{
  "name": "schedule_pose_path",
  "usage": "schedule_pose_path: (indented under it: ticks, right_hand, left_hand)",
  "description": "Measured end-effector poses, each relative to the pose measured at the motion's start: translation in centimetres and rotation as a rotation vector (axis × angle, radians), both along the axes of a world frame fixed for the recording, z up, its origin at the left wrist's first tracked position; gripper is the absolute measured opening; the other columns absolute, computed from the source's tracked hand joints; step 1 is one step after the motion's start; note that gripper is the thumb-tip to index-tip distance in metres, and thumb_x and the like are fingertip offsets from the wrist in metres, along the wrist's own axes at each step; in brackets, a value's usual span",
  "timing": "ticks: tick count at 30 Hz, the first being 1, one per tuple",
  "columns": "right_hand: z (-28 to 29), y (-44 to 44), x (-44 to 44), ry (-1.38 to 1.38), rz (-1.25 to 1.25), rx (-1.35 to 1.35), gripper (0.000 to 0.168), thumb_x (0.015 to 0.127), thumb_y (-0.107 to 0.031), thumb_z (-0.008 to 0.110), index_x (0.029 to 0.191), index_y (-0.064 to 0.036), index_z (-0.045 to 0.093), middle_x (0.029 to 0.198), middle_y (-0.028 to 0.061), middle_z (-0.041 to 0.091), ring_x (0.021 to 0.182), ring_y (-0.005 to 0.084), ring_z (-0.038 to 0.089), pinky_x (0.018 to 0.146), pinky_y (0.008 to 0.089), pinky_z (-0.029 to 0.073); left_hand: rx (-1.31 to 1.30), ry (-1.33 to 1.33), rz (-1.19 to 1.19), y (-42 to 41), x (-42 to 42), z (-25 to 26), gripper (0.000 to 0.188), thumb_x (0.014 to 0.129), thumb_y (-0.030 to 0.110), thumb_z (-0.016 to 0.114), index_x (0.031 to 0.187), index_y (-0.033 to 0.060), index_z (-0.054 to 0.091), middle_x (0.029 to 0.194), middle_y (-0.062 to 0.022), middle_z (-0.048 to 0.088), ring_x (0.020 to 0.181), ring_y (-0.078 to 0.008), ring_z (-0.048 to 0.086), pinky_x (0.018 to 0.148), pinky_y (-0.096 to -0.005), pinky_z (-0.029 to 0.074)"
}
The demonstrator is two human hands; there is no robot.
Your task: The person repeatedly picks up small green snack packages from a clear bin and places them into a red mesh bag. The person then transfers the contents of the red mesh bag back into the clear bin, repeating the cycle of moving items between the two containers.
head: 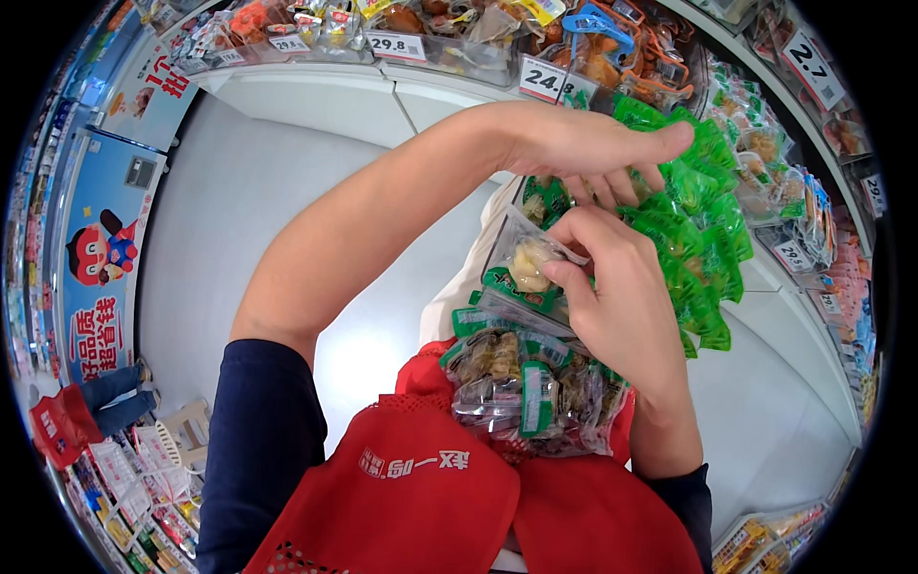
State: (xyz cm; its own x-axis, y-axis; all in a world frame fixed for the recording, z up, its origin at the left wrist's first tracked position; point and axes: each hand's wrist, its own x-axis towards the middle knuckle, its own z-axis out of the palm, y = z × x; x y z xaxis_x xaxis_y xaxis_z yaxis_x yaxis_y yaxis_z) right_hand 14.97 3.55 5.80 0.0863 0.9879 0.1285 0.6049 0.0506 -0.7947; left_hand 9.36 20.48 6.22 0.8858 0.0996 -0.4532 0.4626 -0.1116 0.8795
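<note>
My right hand (624, 294) pinches a clear plastic packet (529, 260) holding pale yellow food between thumb and fingers. Just above it, my left hand (602, 151) reaches across from the left with its thumb apart from the fingers. Its fingertips hang close to several bright green packets (696, 237), and nothing shows in its grasp. Below the right hand, several clear food packets with green labels (531, 387) lie heaped against the front of my red apron (401, 466). More green-labelled packets lie partly hidden under and behind the right hand.
Curving around the front is a white display counter (308, 100) with packaged foods and price tags (396, 46). Packets in other colours fill the right side (803, 208). Left stands a blue cartoon panel (107, 251). Another person in a red vest (64, 423) is near a wire basket (133, 495) at lower left.
</note>
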Motion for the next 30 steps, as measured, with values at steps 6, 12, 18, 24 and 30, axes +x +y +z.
schedule_pose_path:
  ticks: [6,12,18,24,30]
  right_hand:
    - [-1.2,1.2,0.5,-0.318,0.066,-0.075,0.005,0.078,0.002,0.063,0.082,0.001,0.066,0.073,0.0194,0.065,0.075,0.0375,0.066,0.068,0.0452,0.050]
    - [-3.3,2.0,-0.6,-0.760,0.118,-0.057,0.007,0.069,-0.003,0.069,0.075,-0.006,0.069,0.069,0.0144,0.068,0.070,0.0271,0.072,0.061,0.0380,0.055]
    - [-4.1,1.8,-1.0,-0.808,0.082,0.083,0.011,0.067,-0.003,0.070,0.077,-0.003,0.067,0.072,0.0124,0.068,0.075,0.0265,0.070,0.059,0.0338,0.056]
    - [-3.3,1.2,-1.0,-0.627,0.014,0.284,0.025,0.073,0.002,0.065,0.098,0.001,0.064,0.095,0.0161,0.064,0.092,0.0319,0.065,0.072,0.0424,0.055]
    - [0.3,-2.9,0.7,-0.231,0.061,0.271,0.040,0.072,-0.003,0.079,0.110,-0.002,0.067,0.109,0.0139,0.067,0.100,0.0296,0.065,0.078,0.0405,0.054]
  left_hand:
    - [0.049,-0.013,-0.035,-0.5,0.0,0.5,0.113,0.083,0.090,0.032,0.144,-0.0035,0.048,0.137,-0.0277,0.056,0.125,-0.0358,0.057,0.109,-0.0407,0.043]
    - [0.174,-0.069,-0.066,-0.8,0.0,0.4,0.105,0.088,0.085,0.033,0.140,-0.0046,0.052,0.133,-0.0221,0.061,0.112,-0.0298,0.062,0.100,-0.0374,0.048]
    - [0.400,-0.071,-0.045,-1.0,-0.1,-0.6,0.086,0.093,0.077,0.043,0.121,-0.0013,0.064,0.100,-0.0082,0.064,0.088,-0.0178,0.057,0.081,-0.0339,0.048]
    - [0.487,-0.148,0.014,-1.5,-0.3,-1.2,0.074,0.095,0.069,0.049,0.118,0.0003,0.066,0.098,-0.0096,0.064,0.090,-0.0191,0.059,0.081,-0.0349,0.047]
    - [0.485,-0.169,0.051,-1.7,-1.9,-0.5,0.063,0.099,0.058,0.052,0.124,0.0013,0.062,0.105,-0.0072,0.066,0.095,-0.0144,0.059,0.084,-0.0298,0.048]
